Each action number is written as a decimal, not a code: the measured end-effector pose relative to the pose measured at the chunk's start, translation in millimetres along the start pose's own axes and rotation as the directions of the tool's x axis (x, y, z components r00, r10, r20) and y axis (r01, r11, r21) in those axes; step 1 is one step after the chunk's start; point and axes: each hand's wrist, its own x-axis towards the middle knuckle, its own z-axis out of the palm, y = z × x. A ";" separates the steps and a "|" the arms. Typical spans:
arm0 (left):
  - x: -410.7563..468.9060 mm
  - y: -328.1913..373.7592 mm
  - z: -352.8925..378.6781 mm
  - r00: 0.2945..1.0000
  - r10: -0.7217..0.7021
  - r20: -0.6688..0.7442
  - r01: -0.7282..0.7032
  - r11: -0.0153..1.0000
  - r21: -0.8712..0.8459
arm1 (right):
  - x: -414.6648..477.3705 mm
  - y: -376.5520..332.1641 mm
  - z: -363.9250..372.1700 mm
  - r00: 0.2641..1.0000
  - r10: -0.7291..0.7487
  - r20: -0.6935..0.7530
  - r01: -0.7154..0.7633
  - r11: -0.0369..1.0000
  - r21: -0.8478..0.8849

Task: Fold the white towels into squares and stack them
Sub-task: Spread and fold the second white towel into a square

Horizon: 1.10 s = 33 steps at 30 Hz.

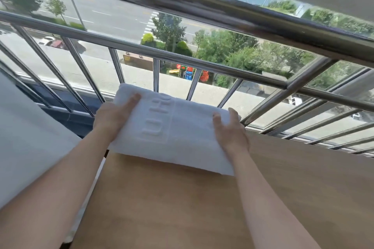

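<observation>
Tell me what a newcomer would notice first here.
A folded white towel with embossed lettering, held at its ends by the left hand and right hand, at the far edge of a wooden table. Right behind it, a metal railing spans the view, with a street and trees below.

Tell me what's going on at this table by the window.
A person is handling one folded white towel with bare hands at the far end of a wooden table, next to a metal railing. The left hand grips the towel's left end and the right hand grips its right end. The towel is an oblong, not yet a square, with raised letters on top. No stack of finished towels is in view.
</observation>
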 end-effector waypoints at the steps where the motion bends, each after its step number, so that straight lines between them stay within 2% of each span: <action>1: -1.3 0.3 -0.3 1.000 0.013 -0.013 -0.013 1.000 0.007 | 0.9 -0.4 -1.9 1.000 0.003 0.025 -0.003 1.000 -0.002; 3: -5.1 1.6 -0.2 0.994 0.069 -0.087 -0.066 0.997 0.037 | 4.2 -0.5 -7.4 0.996 0.007 0.094 -0.008 1.000 0.011; 4: -7.7 1.9 0.4 0.979 0.143 -0.149 -0.133 0.989 0.070 | 6.7 0.5 -10.6 0.992 0.007 0.127 -0.012 0.999 0.034; 5: -10.4 2.7 1.8 0.940 0.263 -0.219 -0.242 0.963 0.121 | 8.3 2.2 -14.0 0.988 0.010 0.153 -0.022 0.997 0.074; 7: -22.3 7.7 7.4 0.775 0.556 -0.301 -0.499 0.830 0.248 | 7.2 6.8 -20.0 0.983 0.023 0.180 -0.058 0.980 0.189; 8: -31.3 12.4 13.0 0.700 0.664 -0.263 -0.597 0.746 0.295 | 5.3 9.6 -22.3 0.982 0.031 0.185 -0.078 0.964 0.254; 9: -42.0 17.3 21.1 0.660 0.732 -0.168 -0.670 0.675 0.310 | 3.1 12.7 -24.2 0.981 0.044 0.186 -0.103 0.943 0.316; 11: -68.7 27.4 41.3 0.597 0.795 0.109 -0.781 0.545 0.306 | -0.6 18.9 -28.0 0.978 0.098 0.182 -0.168 0.890 0.425; 13: -95.9 35.2 61.5 0.471 0.823 0.319 -0.870 0.374 0.321 | -1.9 27.0 -31.6 0.961 0.180 0.208 -0.263 0.823 0.503; 15: -119.5 42.3 79.3 0.348 0.836 0.424 -0.923 0.226 0.312 | -8.0 34.4 -34.8 0.940 0.209 0.269 -0.332 0.739 0.587; 17: -138.2 44.6 96.6 0.255 0.825 0.504 -0.942 0.093 0.324 | -17.5 43.3 -36.6 0.923 0.189 0.337 -0.376 0.632 0.678; 20: -155.5 44.6 113.0 0.201 0.813 0.546 -0.874 -0.103 0.475 | -27.3 55.5 -37.8 0.905 0.151 0.398 -0.411 0.551 0.726; 22: -156.8 45.2 117.2 0.173 0.832 0.527 -0.861 -0.132 0.492 | -30.4 60.6 -41.0 0.906 0.137 0.402 -0.407 0.550 0.730; 26: -150.4 50.5 117.5 0.116 0.901 0.418 -0.880 -0.102 0.463 | -37.3 72.2 -39.7 0.899 0.201 0.389 -0.434 0.526 0.732; 29: -151.4 57.2 114.6 0.159 0.927 0.339 -0.892 -0.012 0.452 | -46.3 80.3 -34.9 0.845 0.293 0.447 -0.531 0.555 0.640; 33: -152.3 60.1 109.1 0.210 0.952 0.222 -0.895 0.095 0.436 | -57.5 74.5 -30.9 0.740 0.231 0.632 -0.632 0.561 0.534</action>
